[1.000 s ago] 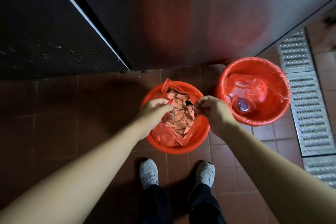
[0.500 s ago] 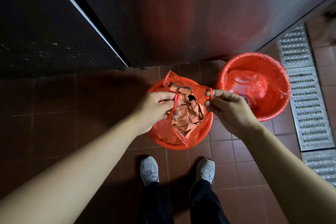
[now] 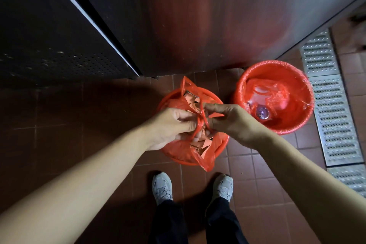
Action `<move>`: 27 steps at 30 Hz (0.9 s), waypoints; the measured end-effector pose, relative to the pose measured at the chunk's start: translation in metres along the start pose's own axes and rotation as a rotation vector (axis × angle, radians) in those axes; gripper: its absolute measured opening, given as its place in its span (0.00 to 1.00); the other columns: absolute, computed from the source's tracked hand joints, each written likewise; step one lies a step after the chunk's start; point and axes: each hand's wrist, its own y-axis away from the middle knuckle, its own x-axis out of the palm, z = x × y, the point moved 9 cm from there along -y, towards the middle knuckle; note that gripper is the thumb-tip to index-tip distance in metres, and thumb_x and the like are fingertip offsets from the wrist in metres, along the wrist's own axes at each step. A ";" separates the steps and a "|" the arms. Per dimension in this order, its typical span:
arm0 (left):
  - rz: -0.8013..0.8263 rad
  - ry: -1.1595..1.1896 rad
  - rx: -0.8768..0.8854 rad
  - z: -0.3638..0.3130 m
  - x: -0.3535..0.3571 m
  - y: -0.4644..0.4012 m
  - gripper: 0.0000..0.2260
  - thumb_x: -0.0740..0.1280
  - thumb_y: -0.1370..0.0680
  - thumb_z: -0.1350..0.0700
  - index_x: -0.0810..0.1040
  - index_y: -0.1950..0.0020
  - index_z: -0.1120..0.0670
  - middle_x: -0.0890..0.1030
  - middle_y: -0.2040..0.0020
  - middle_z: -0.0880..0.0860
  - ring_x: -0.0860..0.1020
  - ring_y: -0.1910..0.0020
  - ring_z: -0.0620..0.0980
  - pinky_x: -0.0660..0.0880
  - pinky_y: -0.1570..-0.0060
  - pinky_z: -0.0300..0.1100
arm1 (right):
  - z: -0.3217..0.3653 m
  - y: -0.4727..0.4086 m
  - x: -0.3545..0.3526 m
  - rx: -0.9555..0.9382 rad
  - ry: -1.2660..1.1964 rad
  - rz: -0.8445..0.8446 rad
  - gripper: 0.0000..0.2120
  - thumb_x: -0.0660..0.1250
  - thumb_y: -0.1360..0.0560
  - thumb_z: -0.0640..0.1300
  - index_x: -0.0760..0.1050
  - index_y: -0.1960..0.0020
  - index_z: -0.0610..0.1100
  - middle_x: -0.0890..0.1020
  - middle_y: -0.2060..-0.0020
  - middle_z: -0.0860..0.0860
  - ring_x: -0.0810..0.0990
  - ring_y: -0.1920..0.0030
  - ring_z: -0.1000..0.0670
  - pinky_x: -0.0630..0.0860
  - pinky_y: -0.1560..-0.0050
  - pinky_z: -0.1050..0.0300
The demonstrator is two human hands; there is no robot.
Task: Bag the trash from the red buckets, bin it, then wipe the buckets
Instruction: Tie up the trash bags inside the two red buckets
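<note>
Both hands are pinching the bag's handles (image 3: 200, 123) together, left hand (image 3: 170, 125) and right hand (image 3: 229, 119) meeting over the near bucket (image 3: 221, 144). Below the grip, the bag (image 3: 204, 156) is sitting in that bucket, full of paper scraps (image 3: 200, 144). Right of the grip, a second bucket (image 3: 297, 123) is waiting, lined, unbagged. Knotting looks unfinished; binning and wiping remain. The fingertips are hiding the knot.

Dim overall; upper left of the frame sinks into shadow, red glare tints the steel panel (image 3: 198, 25), edges bend.
</note>
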 end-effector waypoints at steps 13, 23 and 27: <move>0.209 0.163 -0.150 0.023 0.008 0.012 0.09 0.71 0.29 0.59 0.83 0.49 0.53 0.83 0.54 0.54 0.79 0.54 0.50 0.77 0.51 0.47 | -0.012 -0.016 0.025 0.095 0.355 0.282 0.08 0.73 0.24 0.42 0.78 0.46 0.46 0.80 0.50 0.40 0.78 0.54 0.52 0.78 0.46 0.49; -0.389 0.061 0.028 0.013 -0.076 0.004 0.08 0.74 0.30 0.61 0.78 0.53 0.57 0.82 0.58 0.52 0.79 0.58 0.48 0.73 0.54 0.41 | -0.010 -0.009 -0.033 -0.284 0.877 -0.187 0.18 0.78 0.30 0.47 0.70 0.65 0.44 0.68 0.66 0.54 0.68 0.67 0.57 0.63 0.63 0.68; -0.559 0.228 -0.062 0.039 -0.130 0.011 0.03 0.71 0.25 0.61 0.80 0.58 0.55 0.82 0.62 0.50 0.83 0.56 0.46 0.74 0.39 0.46 | -0.063 0.016 -0.071 -0.116 1.003 -0.175 0.11 0.75 0.27 0.52 0.78 0.55 0.46 0.72 0.58 0.53 0.75 0.59 0.49 0.75 0.59 0.52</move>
